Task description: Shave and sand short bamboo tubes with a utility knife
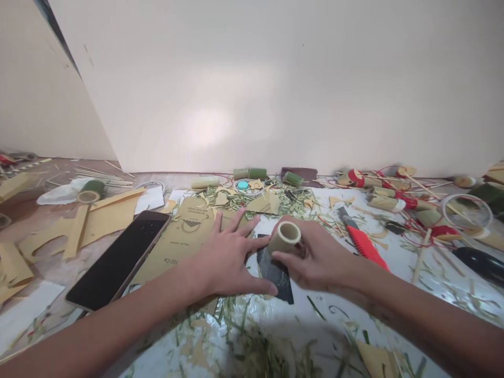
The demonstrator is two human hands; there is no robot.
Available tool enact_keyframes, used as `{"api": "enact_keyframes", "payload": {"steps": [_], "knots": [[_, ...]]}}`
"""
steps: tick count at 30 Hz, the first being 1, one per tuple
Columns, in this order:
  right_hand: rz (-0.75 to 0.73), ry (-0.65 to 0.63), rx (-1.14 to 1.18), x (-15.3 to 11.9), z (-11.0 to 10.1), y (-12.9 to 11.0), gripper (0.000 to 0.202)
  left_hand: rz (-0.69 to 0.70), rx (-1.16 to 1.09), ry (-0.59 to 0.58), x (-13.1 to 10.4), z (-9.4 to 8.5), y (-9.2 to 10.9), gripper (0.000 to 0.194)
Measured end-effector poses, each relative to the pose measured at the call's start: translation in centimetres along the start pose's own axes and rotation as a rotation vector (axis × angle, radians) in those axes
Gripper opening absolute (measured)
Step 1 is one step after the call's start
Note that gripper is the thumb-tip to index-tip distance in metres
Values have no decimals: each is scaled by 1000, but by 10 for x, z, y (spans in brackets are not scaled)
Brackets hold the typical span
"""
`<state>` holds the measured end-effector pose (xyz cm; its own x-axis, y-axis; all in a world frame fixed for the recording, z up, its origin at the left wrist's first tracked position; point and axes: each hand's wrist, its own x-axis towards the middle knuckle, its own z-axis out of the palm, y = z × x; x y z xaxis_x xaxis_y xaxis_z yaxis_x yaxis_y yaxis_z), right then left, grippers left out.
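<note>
Clasped in the right grip (321,257), a bamboo tube (279,243) sits over a dark sheet (280,281); alongside, the left grip (232,254) lies splayed, nothing grasped (thumb on the sheet). Light thumb pressure could let the sheet skid.

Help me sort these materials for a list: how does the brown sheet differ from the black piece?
The brown sheet looks larger than the black piece. Dark print shows on the brown sheet, none visibly on the black piece. The right hand holds a bamboo tube over the black piece, not the brown sheet. The left hand partly covers both.
</note>
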<state>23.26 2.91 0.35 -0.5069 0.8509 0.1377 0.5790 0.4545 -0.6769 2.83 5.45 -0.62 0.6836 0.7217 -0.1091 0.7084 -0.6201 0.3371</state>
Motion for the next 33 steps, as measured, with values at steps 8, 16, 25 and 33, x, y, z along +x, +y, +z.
{"api": "enact_keyframes", "payload": {"steps": [8,16,25,33], "knots": [[11,-26,-35,2,-1,-3,6,18,17,13,-1,-2,0,88],[12,-7,-58,-1,0,-2,7,17,22,8,-3,-1,1,88],[50,33,-47,-2,-1,1,10,8,35,-13,2,-1,3,90],[50,54,-56,-3,1,1,8,7,41,3,0,0,3,89]]}}
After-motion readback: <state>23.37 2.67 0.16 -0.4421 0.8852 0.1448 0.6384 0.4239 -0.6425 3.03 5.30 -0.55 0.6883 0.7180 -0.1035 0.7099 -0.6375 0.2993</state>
